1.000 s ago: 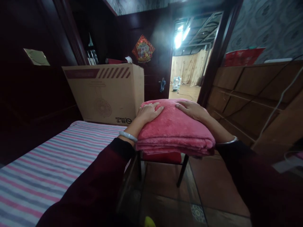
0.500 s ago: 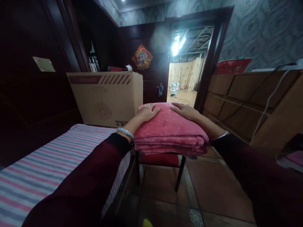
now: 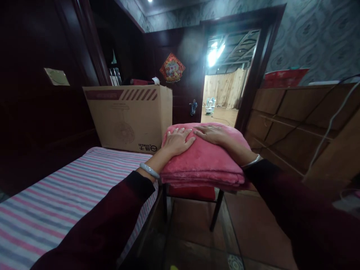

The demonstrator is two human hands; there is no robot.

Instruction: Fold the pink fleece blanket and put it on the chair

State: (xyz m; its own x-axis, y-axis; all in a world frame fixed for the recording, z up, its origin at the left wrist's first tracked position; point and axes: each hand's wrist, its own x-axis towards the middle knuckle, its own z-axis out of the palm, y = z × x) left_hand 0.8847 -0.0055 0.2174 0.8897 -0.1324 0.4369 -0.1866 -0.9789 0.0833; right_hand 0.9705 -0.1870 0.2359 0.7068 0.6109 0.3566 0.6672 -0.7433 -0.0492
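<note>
A thick pink blanket (image 3: 202, 161), folded into several layers, rests on a chair with a red seat (image 3: 194, 193) and dark legs. My left hand (image 3: 178, 142) lies flat on the blanket's top at the left, fingers spread. To the right of it, my right hand (image 3: 212, 134) presses flat on the same top layer, fingers stretched toward the left hand. Neither hand grips the cloth. Both wrists wear pale bangles.
A striped sheet (image 3: 70, 187) covers a low surface at the left. Behind it stands a large cardboard box (image 3: 126, 116). Wooden drawers (image 3: 295, 112) with a hanging cable and a red basket (image 3: 285, 78) line the right. An open doorway shows a fan (image 3: 210, 106).
My right hand has slid left and inward over the blanket's top, closer to my left hand. My left hand lies flatter, with its fingers more spread. The view has shifted slightly.
</note>
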